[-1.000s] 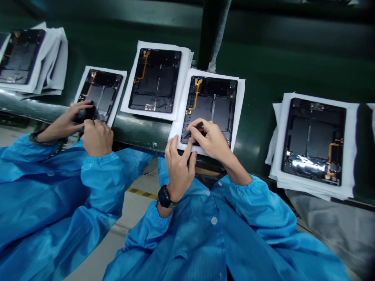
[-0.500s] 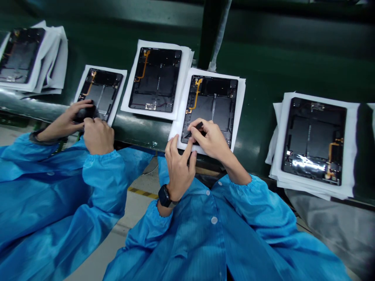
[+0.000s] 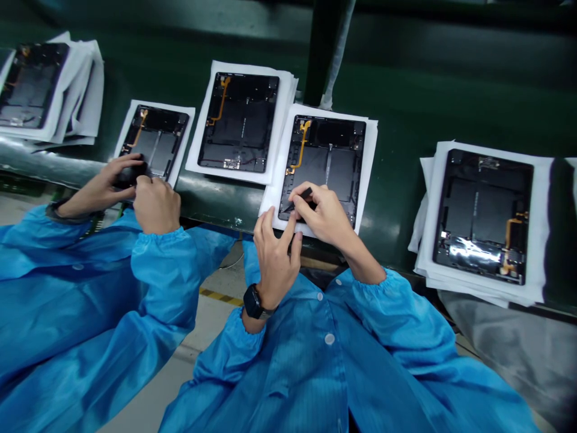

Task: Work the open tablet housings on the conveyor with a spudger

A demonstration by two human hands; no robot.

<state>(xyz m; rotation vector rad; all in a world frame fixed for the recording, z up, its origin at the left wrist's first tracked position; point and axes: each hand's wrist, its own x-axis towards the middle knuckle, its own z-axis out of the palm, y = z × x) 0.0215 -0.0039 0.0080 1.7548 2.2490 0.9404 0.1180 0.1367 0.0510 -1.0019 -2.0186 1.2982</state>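
Observation:
In front of me an opened tablet [image 3: 342, 165], with an orange flex cable [image 3: 303, 147] along its left side, lies on white foam sheets [image 3: 368, 162]. My right hand [image 3: 325, 210] is closed around black tweezers [image 3: 307, 193], whose tip points at the tablet's lower left corner. Close by, my left hand [image 3: 276, 249] rests its spread fingertips at the tablet's bottom edge and on the sheet. A dark watch [image 3: 253, 302] is on my left wrist. The fingers hide part of the tablet's lower edge.
Another opened tablet [image 3: 238, 120] on sheets lies just left of mine. Further left, a co-worker's hands [image 3: 155, 204] work at a smaller-looking tablet [image 3: 155, 141]. To the right a tablet [image 3: 484, 210] sits on stacked sheets. A dark post [image 3: 322, 54] rises behind.
The co-worker's right hand has shifted slightly to the right and up. My own hands and the tweezers have hardly moved.

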